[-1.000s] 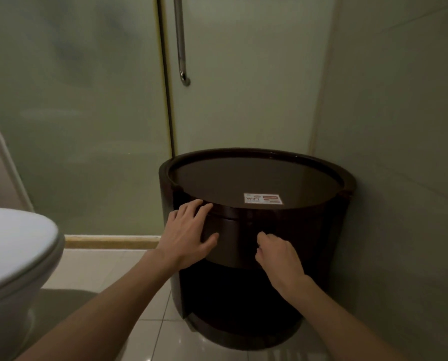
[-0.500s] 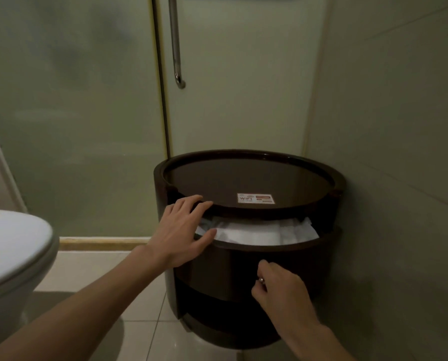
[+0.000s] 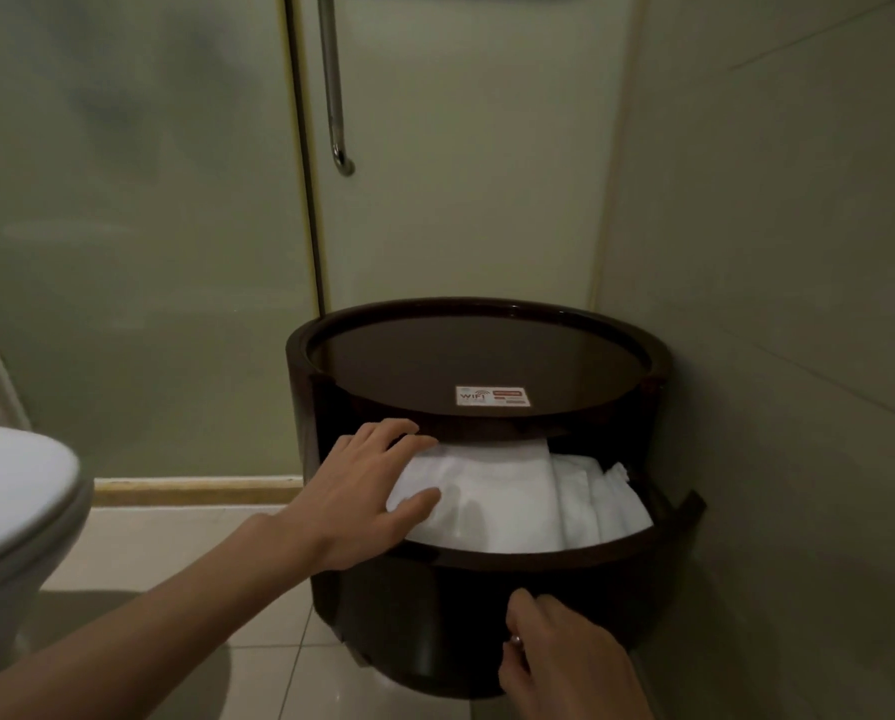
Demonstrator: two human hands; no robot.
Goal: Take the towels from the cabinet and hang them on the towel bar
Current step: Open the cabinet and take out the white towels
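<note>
A round dark brown cabinet (image 3: pixel 487 356) stands in the corner, and its curved drawer (image 3: pixel 538 589) is pulled far out toward me. Folded white towels (image 3: pixel 518 496) lie inside the drawer. My left hand (image 3: pixel 362 491) rests on the left end of the towels, thumb on the front fold and fingers reaching under the cabinet top. My right hand (image 3: pixel 564 667) pinches a small metal knob (image 3: pixel 515 639) on the drawer front. A vertical metal bar (image 3: pixel 333 85) is fixed to the glass door above.
A white toilet (image 3: pixel 14 511) stands at the left. Frosted glass panels (image 3: pixel 133 226) rise behind the cabinet and a tiled wall (image 3: pixel 772 304) closes the right side. Pale floor tiles (image 3: pixel 185 553) lie between the toilet and cabinet. A WIFI sticker (image 3: pixel 493 396) sits on the cabinet top.
The drawer has come out from closed to wide open, pulled by my right hand. The towels came into view. My left hand moved from the cabinet front onto the towels.
</note>
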